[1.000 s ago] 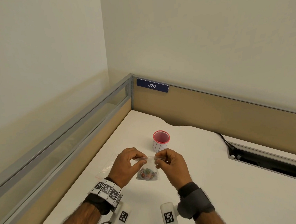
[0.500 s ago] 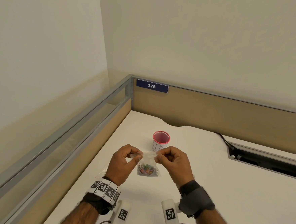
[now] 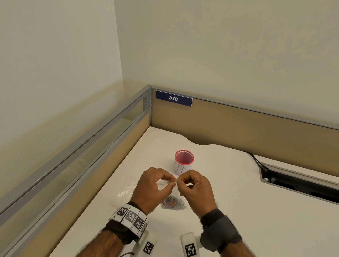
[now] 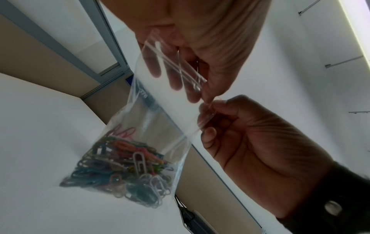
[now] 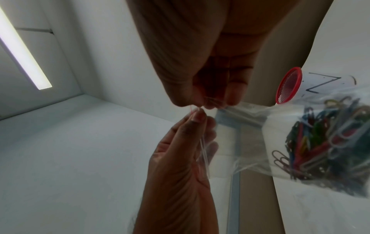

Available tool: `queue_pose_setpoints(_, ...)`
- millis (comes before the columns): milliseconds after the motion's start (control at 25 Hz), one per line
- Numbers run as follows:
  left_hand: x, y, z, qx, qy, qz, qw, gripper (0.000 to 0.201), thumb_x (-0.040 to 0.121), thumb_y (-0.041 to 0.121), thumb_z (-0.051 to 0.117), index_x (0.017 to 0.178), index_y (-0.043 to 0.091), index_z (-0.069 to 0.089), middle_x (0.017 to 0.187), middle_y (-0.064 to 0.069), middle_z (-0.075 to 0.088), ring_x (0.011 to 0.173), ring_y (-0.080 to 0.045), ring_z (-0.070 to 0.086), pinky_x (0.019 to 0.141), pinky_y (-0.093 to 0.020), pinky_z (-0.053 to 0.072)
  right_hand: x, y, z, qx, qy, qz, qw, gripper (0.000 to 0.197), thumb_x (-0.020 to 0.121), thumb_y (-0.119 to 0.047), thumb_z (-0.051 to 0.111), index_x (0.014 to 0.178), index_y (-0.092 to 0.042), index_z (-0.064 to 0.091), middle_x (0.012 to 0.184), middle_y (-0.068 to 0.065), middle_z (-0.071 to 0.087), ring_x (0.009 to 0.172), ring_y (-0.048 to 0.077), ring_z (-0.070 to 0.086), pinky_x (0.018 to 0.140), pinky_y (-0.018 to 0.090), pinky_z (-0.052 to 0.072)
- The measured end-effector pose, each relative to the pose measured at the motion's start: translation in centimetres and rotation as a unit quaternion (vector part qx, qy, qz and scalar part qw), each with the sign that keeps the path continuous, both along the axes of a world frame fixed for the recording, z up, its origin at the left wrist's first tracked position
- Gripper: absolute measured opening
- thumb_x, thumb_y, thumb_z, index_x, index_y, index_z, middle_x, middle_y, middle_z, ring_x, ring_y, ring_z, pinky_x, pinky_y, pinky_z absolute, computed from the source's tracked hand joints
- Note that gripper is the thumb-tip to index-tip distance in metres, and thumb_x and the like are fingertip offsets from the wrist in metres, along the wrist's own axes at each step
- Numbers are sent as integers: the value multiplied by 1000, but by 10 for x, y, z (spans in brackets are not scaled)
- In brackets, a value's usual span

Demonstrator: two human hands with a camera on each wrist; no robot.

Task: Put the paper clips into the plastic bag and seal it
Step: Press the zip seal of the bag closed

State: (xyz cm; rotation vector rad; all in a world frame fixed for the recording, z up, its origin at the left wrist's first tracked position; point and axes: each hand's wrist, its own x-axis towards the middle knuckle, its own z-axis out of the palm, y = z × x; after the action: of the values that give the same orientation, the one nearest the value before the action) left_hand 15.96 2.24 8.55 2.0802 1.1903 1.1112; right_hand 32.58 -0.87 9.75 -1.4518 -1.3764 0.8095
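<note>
A small clear plastic bag (image 3: 170, 196) hangs between my two hands just above the white desk (image 3: 239, 193). A pile of coloured paper clips (image 3: 173, 203) fills its bottom, and its lower end touches the desk. My left hand (image 3: 172, 184) pinches the zip strip along the top edge. My right hand (image 3: 179, 182) pinches the same strip right beside it, fingertips nearly touching. In the left wrist view the bag (image 4: 160, 110) holds the clips (image 4: 120, 171) below the zip strip (image 4: 176, 66). The right wrist view shows the clips (image 5: 320, 142) too.
A white cup with a red mesh rim (image 3: 184, 161) stands just behind my hands. Another clear plastic bag (image 3: 124, 189) lies flat on the desk to my left. Partition walls (image 3: 244, 127) close the desk's left and far sides. A cable slot (image 3: 309, 188) is at the right.
My hands have come together along the bag's top edge: a gap of strip showed between them before, now the fingertips almost meet. The bag hangs as before.
</note>
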Motion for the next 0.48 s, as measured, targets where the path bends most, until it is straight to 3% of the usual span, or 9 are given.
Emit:
queue_pose_setpoints(160, 0, -1, 1, 11, 10, 5, 1000, 20, 77, 46, 58, 86, 31, 68, 80, 28, 58, 86, -6, 59, 78, -28, 51, -2, -1, 2, 4, -17, 1, 1000, 3, 84, -15, 66, 81, -14, 67, 79, -2, 66, 77, 17, 63, 73, 34, 60)
queue_pose_setpoints(320, 0, -1, 0, 12, 17, 11, 1000, 24, 77, 46, 56, 83, 25, 67, 78, 27, 54, 82, -8, 58, 74, -26, 50, -4, -2, 2, 1, -22, 4, 1000, 4, 85, -15, 66, 82, -14, 67, 81, -1, 66, 78, 16, 62, 73, 26, 57)
queue_pose_setpoints(480, 1, -1, -3, -4, 12, 0, 1000, 13, 78, 41, 57, 83, 29, 58, 78, 23, 53, 80, -9, 57, 71, -26, 51, -6, -3, 1, -4, -34, 26, 999, 5, 86, -19, 67, 81, -20, 65, 81, -5, 66, 78, 13, 62, 70, 21, 55)
